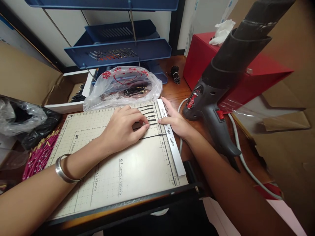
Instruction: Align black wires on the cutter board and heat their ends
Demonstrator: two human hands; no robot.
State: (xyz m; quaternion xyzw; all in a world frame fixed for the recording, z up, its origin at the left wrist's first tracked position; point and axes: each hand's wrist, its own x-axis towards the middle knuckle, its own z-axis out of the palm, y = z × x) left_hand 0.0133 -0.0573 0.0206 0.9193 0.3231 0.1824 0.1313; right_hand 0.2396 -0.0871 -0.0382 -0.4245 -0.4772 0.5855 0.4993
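L. hand [128, 124]: palm down over board; thumb + forefinger tips close tog., narrow gap, at one dk. wire; can't tell if pinched or just pressed.
R. hand [176, 119]: at board's rt. edge; thumb across strip, fingers along outer side; can't tell how firm the hold.
Dk. wires [152, 116]: several thin pcs., approx. parallel, flat on board near strip; one longer pc. set nearer the wearer, its end reaching the strip.
Board [105, 183]: paper cutter, cream, ruled + printed w/ sizes, "B5" legible.
Strip [172, 141]: white, mkd. "Paper Cutter", along board's rt. side.
Bracelet [61, 168]: silver-col., L. wrist.
Plastic bag [97, 96]: clear, red print, dk. wires inside; just beyond board.
Tray rack [147, 49]: blue, tiered, at back.
Magenta bundle [40, 157]: gold-col. tips, L. of board.
Carton [66, 108]: open, dk. pcs. inside, back L.
Tied bundle [175, 74]: dk., on wood tabletop.
Heat gun [209, 108]: dk. grey, red switch, rt. of R. hand.
Red box [197, 59]: behind gun, white tissue on top.
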